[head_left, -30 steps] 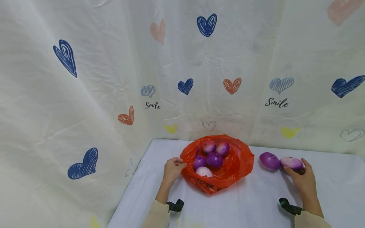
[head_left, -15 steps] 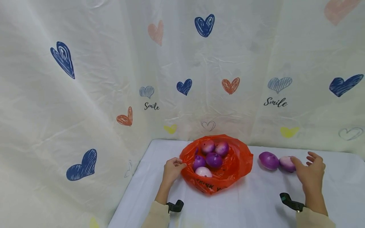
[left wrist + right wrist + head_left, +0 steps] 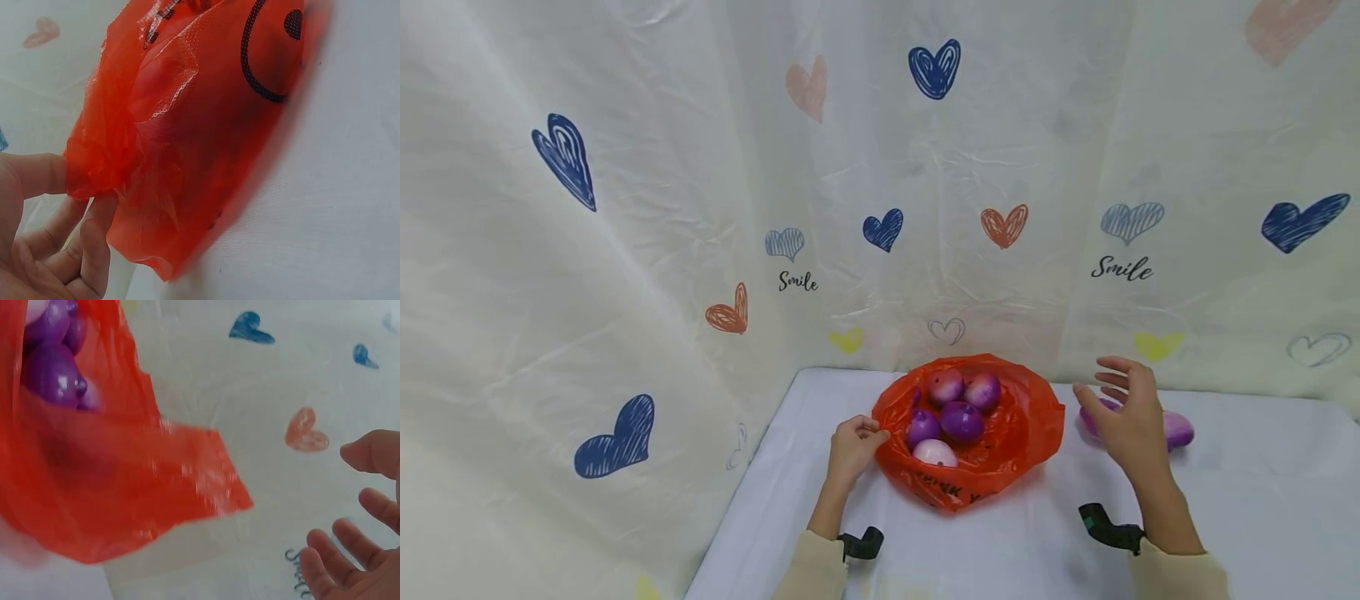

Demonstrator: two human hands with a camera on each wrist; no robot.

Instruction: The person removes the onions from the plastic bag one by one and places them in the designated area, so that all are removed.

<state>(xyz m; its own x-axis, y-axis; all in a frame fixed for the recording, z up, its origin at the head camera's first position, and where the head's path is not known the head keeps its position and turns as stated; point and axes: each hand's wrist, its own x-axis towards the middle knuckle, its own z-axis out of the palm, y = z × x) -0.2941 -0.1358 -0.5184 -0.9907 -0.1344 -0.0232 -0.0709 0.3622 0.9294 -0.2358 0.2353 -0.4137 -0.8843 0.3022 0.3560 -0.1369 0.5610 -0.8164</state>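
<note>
A red plastic bag (image 3: 1030,417) stands with its mouth spread on the table, and several purple onions (image 3: 962,422) lie inside. My left hand (image 3: 852,450) pinches the bag's left rim. In the left wrist view the thumb and fingers (image 3: 47,175) hold a fold of the red film. My right hand (image 3: 1133,429) hangs in the air to the right of the bag, its fingers apart and holding nothing. Behind it two purple onions lie on the table, the left onion (image 3: 1087,423) mostly covered by the hand, the right onion (image 3: 1178,430) partly hidden.
A white cloth covers the table (image 3: 1037,542). At its back and left hangs a pale curtain (image 3: 925,300) printed with hearts and "Smile". Dark wrist devices (image 3: 862,543) are strapped to both arms.
My right hand has let go of the right-hand onion, drawn back to the right, then swung left in front of the two onions. My left hand has stayed on the bag's rim.
</note>
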